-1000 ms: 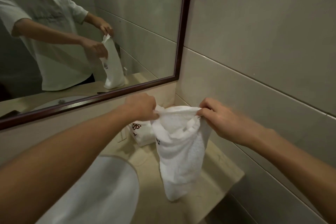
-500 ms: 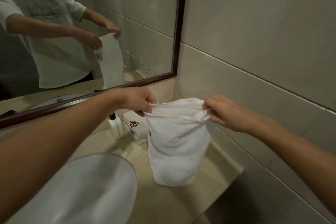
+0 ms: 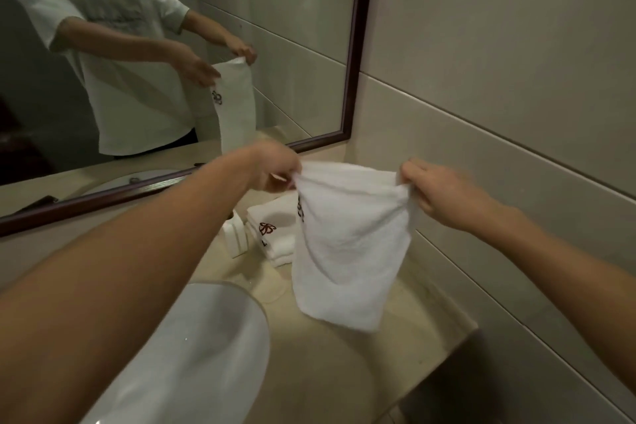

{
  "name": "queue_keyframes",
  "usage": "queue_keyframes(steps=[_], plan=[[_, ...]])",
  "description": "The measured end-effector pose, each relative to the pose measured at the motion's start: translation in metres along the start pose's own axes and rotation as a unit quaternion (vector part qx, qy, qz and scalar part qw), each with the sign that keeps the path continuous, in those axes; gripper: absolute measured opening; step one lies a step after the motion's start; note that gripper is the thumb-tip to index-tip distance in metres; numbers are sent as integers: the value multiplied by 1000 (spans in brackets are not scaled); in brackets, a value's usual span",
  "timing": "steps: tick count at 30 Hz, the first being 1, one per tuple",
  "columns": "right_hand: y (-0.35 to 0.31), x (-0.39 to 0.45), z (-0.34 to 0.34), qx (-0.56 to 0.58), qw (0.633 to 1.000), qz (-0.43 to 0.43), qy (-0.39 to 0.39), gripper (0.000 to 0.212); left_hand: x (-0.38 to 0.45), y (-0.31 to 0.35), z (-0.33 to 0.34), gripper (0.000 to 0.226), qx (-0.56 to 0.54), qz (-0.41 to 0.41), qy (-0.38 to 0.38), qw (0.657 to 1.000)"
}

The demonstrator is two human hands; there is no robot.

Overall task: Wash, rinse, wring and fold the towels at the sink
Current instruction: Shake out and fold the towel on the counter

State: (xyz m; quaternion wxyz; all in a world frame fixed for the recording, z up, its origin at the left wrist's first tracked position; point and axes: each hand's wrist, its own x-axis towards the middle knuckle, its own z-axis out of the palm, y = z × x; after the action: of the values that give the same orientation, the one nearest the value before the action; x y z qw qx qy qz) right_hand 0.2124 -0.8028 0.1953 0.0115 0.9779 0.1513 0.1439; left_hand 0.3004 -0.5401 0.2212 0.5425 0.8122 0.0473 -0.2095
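A white towel (image 3: 347, 248) with a dark red emblem hangs in the air above the beige counter (image 3: 330, 365), to the right of the white sink basin (image 3: 192, 354). My left hand (image 3: 275, 169) pinches its top left corner. My right hand (image 3: 437, 193) pinches its top right corner, so the top edge is stretched between them. The towel's lower edge hangs free just above the counter. Behind it, a folded white towel stack (image 3: 275, 234) with the same emblem lies by the back wall.
A small white bottle (image 3: 235, 237) stands left of the folded stack. A dark-framed mirror (image 3: 351, 45) runs along the back wall and shows a person holding the towel. Tiled wall (image 3: 499, 79) closes the right side; the counter ends at the lower right.
My hands have moved apart, spreading the bunched top edge out wide. The towel has risen, so its lower edge no longer rests near the counter.
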Motion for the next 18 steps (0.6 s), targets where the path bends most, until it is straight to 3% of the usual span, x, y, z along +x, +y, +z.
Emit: queue_keyframes(steps=[2,5,9,11,14,16,18], plan=[[-4,12,-3,55,998,11,29,13,-5,5,3,19,-61,-29,36,997],[-5,22,-2,154,986,62,26,15,2,8,14,28,-15,12,42,999],[7,13,7,382,910,161,28,11,6,14,6,21,-23,33,28,999],[3,9,9,389,906,164,3,13,5,19,4,17,-37,22,19,999],[0,3,17,311,943,119,-31,17,4,25,5,14,-16,25,13,999],[3,2,21,281,954,101,-36,14,8,26,0,12,35,36,1,999],[6,1,22,256,963,83,-31,10,9,24,-7,13,153,66,-16,986]])
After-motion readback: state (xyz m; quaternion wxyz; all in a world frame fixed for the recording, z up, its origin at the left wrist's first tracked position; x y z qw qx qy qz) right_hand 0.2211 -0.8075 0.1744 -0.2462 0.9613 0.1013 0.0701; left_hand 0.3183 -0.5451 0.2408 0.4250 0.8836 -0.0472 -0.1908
